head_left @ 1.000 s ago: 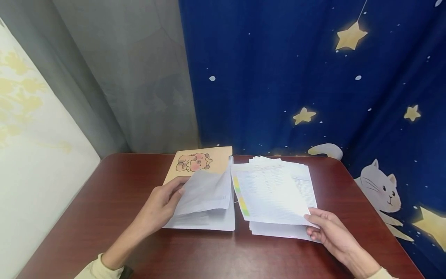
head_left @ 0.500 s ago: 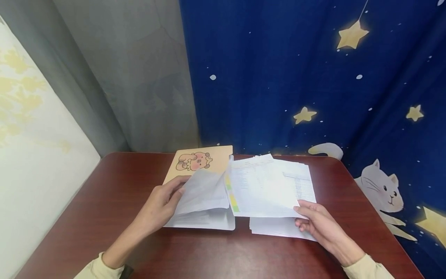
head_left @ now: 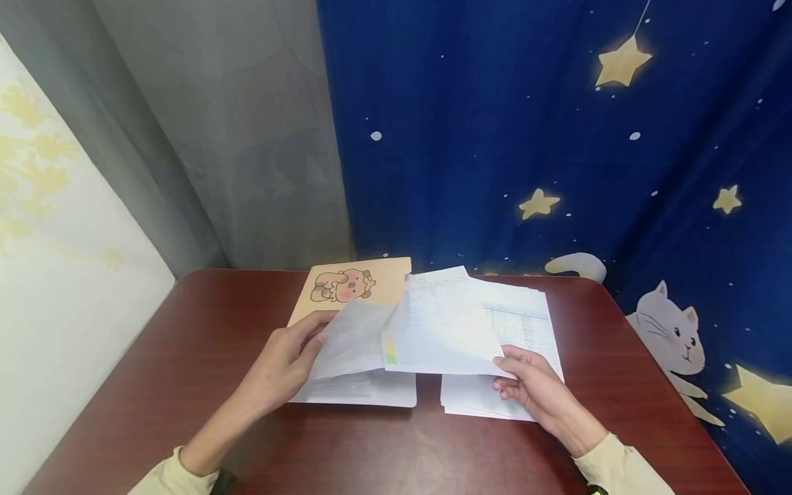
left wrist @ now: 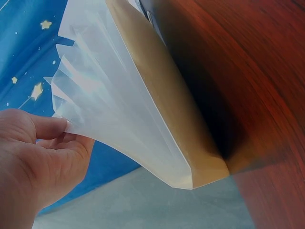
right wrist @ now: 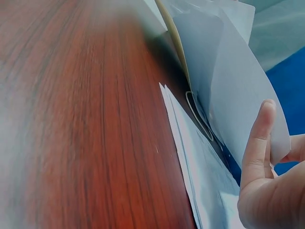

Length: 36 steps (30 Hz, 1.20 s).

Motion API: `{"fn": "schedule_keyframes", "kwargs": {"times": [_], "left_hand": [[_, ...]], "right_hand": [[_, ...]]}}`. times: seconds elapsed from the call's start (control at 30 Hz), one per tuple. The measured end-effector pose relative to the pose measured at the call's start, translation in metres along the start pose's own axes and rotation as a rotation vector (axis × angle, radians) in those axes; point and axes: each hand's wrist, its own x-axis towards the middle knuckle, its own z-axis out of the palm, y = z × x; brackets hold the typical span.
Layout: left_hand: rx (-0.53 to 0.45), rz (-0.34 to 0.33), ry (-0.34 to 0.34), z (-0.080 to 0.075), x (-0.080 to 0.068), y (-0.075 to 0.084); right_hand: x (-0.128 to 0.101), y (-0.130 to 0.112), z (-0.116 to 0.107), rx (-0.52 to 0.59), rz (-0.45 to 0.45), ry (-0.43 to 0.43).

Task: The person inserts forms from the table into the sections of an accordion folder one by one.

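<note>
Carrying a printed sheet (head_left: 442, 330), text illegible, right hand (head_left: 535, 392)

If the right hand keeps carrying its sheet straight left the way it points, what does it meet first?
Most likely the raised clear sleeves that the left hand holds open over the folder. The sheet in the right hand already overlaps them in the head view; depth between them is unclear.

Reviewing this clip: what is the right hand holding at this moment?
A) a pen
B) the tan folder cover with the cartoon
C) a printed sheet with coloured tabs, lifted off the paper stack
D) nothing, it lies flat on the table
C: the right hand pinches the near corner of the printed sheet, raised above the paper stack.
</note>
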Motion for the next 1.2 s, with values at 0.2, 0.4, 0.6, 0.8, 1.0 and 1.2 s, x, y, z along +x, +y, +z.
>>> {"fn": "schedule_keyframes", "kwargs": {"times": [0.2,0.4,0.6,0.8,1.0,1.2], "left_hand": [[-0.001,-0.010,-0.006,0.000,0.001,0.001],[0.000,-0.012,-0.002,0.000,0.001,0.001],[0.004,-0.005,0.002,0.000,0.000,0.000],[0.014,0.004,0.012,0.000,-0.001,0.000],[0.017,0.003,0.010,0.001,-0.001,0.000],[0.012,0.005,0.020,0.000,-0.002,0.000]], "right_hand": [[0.005,0.001,0.011,-0.006,-0.017,-0.016],[0.008,0.004,0.024,0.003,-0.024,-0.022],[0.008,0.005,0.036,-0.008,-0.030,-0.021],[0.004,0.006,0.047,-0.044,-0.025,-0.001],[-0.001,0.004,0.056,-0.074,-0.050,-0.027],[0.001,0.000,0.067,-0.062,-0.062,-0.063]]}}
